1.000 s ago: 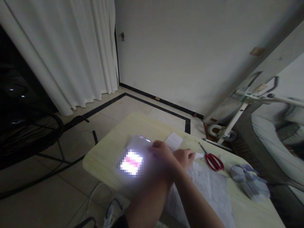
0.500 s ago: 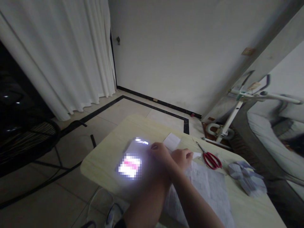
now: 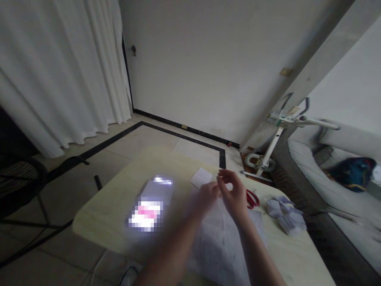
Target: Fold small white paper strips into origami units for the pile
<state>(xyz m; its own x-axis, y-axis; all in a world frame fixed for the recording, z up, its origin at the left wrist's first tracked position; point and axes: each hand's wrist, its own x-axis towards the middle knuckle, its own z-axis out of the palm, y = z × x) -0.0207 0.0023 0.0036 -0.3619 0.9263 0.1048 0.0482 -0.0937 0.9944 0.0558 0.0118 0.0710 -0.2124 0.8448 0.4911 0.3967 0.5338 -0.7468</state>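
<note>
My left hand (image 3: 210, 194), blurred, has its fingers drawn together beside my right hand over the table. My right hand (image 3: 233, 192) is closed in a pinch, thumb and fingertips meeting; anything between the fingertips is too small to make out. Beneath both forearms lies a thin, wrinkled whitish sheet (image 3: 217, 242), cloth or paper. A small white square of paper (image 3: 201, 177) lies just beyond my left hand. Partly covered by my right hand are red-handled scissors (image 3: 253, 199), of which only the loops show.
A phone (image 3: 156, 192) with a lit, pixelated screen lies on the pale table (image 3: 110, 202). A crumpled greyish bundle (image 3: 286, 214) sits at the right edge. Around stand a dark wicker chair (image 3: 24, 178), white exercise equipment (image 3: 272, 145) and a grey sofa (image 3: 300, 155).
My arms were crossed, my right hand near the phone and my left by the scissors. They have uncrossed and the hands meet above the sheet. The view has turned right.
</note>
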